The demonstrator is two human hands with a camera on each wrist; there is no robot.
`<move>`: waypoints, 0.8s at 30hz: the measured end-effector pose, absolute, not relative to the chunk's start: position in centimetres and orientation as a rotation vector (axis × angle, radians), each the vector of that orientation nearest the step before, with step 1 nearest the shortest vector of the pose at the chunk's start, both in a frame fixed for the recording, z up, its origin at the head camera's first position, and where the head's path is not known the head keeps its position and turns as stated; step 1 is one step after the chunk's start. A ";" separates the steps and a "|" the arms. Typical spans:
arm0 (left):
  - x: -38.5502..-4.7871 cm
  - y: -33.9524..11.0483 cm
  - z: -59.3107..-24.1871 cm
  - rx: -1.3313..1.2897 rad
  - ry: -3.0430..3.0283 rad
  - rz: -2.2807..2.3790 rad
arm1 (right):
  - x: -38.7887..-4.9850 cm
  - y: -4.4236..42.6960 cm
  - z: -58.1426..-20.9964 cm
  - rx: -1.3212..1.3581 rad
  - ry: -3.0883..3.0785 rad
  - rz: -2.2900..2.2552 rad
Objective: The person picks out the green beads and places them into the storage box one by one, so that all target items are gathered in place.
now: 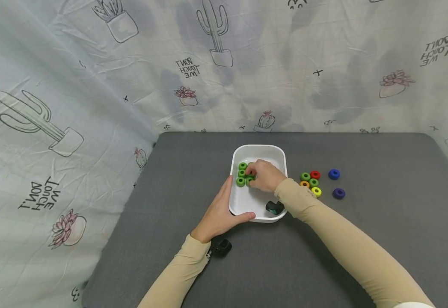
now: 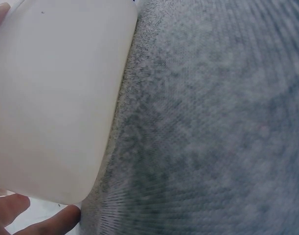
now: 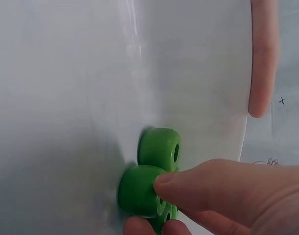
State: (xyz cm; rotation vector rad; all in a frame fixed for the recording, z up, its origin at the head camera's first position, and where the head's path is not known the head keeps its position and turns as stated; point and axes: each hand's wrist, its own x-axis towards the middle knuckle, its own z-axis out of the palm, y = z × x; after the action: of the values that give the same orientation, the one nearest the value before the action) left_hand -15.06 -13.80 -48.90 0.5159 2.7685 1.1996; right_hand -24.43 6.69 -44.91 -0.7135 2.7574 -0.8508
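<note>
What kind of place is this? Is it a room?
Maybe a small work corner indoors, though I can't see the whole room. There's a gray table, cloth with cactus drawings hanging behind it, and a white tray with green beads.

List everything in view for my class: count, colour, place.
Tray: one, white, on table
Green beads: at least five, green, in tray
Loose beads: seven visible; two green, one each red, orange, yellow, blue, dark-blue; right of tray
Table: one, grey, beneath tray
Cloth: one, pale, printed, behind table
Unclear item: one, white, bottom edge
Wrist cameras: two, black, at wrists
Sleeves: two, beige, on arms
Left hand: one, bare, against tray
Right hand: one, bare, pinching a green bead
</note>
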 end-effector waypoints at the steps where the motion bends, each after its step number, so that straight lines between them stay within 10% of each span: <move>1: -15.1 -13.8 -48.9 0.517 2.770 1.199 | -24.4 6.7 -44.9 -0.716 2.759 -0.850; 24: -15.0 -13.9 -48.9 0.523 2.761 1.233 | -24.1 6.5 -44.9 -0.876 2.732 -0.803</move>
State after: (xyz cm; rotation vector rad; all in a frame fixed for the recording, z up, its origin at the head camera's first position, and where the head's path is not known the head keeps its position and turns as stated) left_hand -15.02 -13.94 -48.92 0.5232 2.7612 1.2328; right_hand -24.07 6.53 -44.87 -0.8764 2.7315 -0.8028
